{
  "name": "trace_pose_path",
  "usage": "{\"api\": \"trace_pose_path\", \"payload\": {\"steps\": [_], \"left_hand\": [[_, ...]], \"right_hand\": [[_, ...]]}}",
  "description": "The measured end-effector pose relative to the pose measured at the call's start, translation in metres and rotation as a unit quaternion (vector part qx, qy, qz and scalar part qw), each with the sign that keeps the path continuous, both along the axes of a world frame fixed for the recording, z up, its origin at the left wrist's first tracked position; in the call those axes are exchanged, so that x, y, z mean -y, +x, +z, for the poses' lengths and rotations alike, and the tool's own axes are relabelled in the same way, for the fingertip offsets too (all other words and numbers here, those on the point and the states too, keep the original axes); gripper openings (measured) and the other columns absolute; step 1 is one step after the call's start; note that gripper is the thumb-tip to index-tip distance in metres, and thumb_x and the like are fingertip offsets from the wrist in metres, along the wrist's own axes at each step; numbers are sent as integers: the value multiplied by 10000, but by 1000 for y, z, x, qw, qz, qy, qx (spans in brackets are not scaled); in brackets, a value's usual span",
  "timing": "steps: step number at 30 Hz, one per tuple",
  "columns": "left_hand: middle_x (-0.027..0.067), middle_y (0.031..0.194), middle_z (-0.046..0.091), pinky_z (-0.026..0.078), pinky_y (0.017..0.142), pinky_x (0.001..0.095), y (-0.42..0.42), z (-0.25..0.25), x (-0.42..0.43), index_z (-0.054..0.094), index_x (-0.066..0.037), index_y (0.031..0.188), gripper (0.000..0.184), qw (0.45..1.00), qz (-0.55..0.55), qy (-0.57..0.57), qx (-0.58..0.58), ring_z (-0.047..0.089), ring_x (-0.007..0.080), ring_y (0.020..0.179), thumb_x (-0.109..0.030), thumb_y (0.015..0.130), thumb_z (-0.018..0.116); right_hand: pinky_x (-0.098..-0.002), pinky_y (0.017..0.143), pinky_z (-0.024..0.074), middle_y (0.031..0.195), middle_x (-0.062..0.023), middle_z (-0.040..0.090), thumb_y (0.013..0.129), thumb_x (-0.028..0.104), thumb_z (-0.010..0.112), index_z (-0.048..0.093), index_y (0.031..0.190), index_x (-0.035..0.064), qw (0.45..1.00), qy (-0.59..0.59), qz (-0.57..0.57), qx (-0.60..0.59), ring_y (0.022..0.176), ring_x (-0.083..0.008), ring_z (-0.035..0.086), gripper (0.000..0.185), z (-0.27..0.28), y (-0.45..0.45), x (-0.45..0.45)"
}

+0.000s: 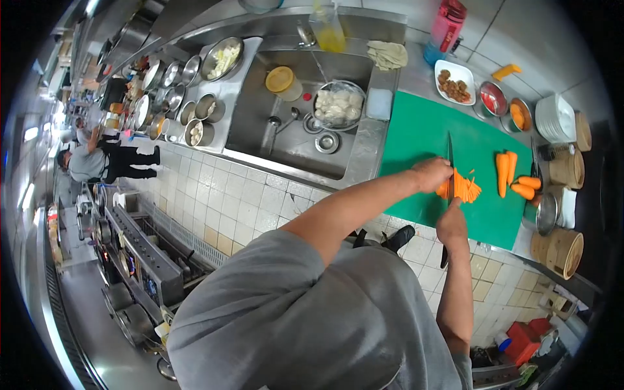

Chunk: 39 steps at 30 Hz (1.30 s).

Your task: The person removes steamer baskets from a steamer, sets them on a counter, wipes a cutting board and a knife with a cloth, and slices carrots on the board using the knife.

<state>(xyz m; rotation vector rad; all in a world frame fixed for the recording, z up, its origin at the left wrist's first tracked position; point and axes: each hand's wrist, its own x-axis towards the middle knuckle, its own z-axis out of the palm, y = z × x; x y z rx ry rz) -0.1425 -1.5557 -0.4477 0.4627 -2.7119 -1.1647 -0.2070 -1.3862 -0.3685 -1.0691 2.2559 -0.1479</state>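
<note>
A knife lies across sliced orange carrot on a green cutting board. My right hand is closed round its handle, whose dark end shows below the fist. Curled fingers of my left hand press on the carrot pieces, right beside the blade. Just what lies under those fingertips is partly hidden. Slices fan out on the right side of the blade. Farther right on the board lie several peeled whole carrots.
Behind the board stand a white dish of brown food, metal bowls and stacked white plates. Bamboo steamers line the right edge. At left is a sink holding a bowl of white pieces. Another person stands far left.
</note>
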Motion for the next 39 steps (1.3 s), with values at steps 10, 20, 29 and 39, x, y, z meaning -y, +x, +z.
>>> {"api": "trace_pose_path", "payload": {"steps": [10,20,29,39], "left_hand": [[154,1005,705,569,833,415,0,1,14,761,-65,1023,293,964,-17,265,-30,700,353,967,72,797,634],[142,959,675,561,803,440,-2,-1,26,705,-20,948,180,996,-83,-25,-20,676,358,936,85,803,679],[137,943,660,550,823,437,8,1,18,694,-20,942,89,996,-83,-6,-28,660,356,945,24,866,684],[130,944,661,537,879,449,10,2,22,689,-44,882,55,997,-56,7,-43,646,348,992,-12,881,644]], "right_hand": [[-563,933,544,1156,-344,685,1035,153,369,367,1446,-54,998,63,-27,-6,1082,-497,676,460,-36,-2,-6],[-547,942,541,1120,-340,700,1006,87,389,427,1299,-57,998,46,-47,15,1087,-497,681,329,-12,1,-2],[-551,925,548,1081,-343,705,970,72,464,436,1253,-47,995,87,-30,26,1066,-496,690,308,18,5,10],[-560,925,545,1074,-328,712,970,74,458,440,1248,-42,997,67,-34,12,1054,-500,691,301,-4,15,8]]}}
